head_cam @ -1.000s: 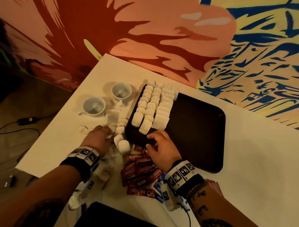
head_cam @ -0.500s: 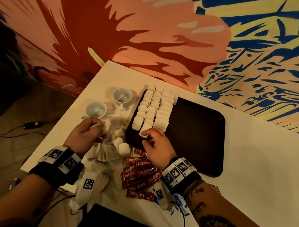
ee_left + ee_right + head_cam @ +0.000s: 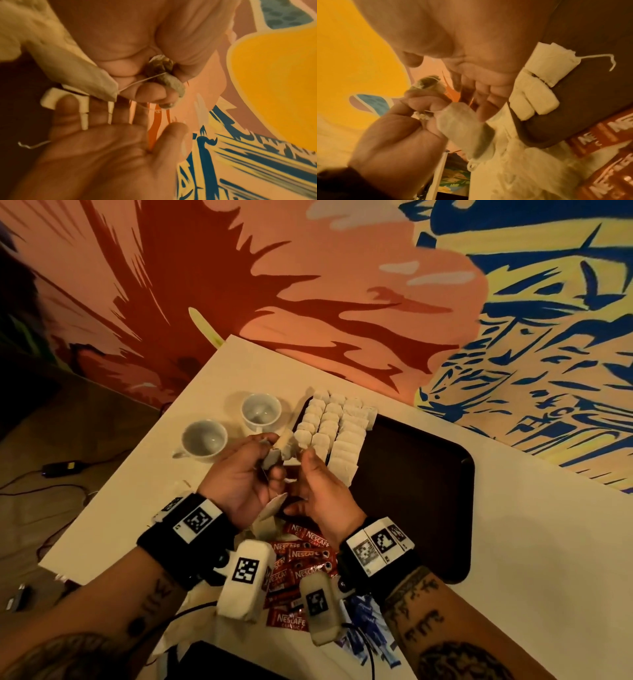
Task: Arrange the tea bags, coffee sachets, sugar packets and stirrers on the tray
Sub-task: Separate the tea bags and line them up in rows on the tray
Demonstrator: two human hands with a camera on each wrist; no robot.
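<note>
A dark tray (image 3: 411,491) lies on the white table, with rows of white tea bags (image 3: 329,426) along its left side. My left hand (image 3: 265,458) is raised beside the tray's left edge and grips a few tea bags (image 3: 274,457) in curled fingers; a string trails from them (image 3: 164,77) (image 3: 465,128). My right hand (image 3: 306,460) is palm up beside it, its straight fingers (image 3: 120,112) touching the held bags. Red coffee sachets (image 3: 301,559) and blue sugar packets (image 3: 366,621) lie under my wrists. Loose tea bags (image 3: 270,515) lie below the hands.
Two white cups (image 3: 204,438) (image 3: 261,411) stand left of the tray. The painted wall runs behind the table. The table's left edge (image 3: 113,491) drops to a floor with cables. The tray's right part is bare.
My left hand lifted tea bags from the pile on the table. My right hand left the tea bag row on the tray and came up to meet the left hand.
</note>
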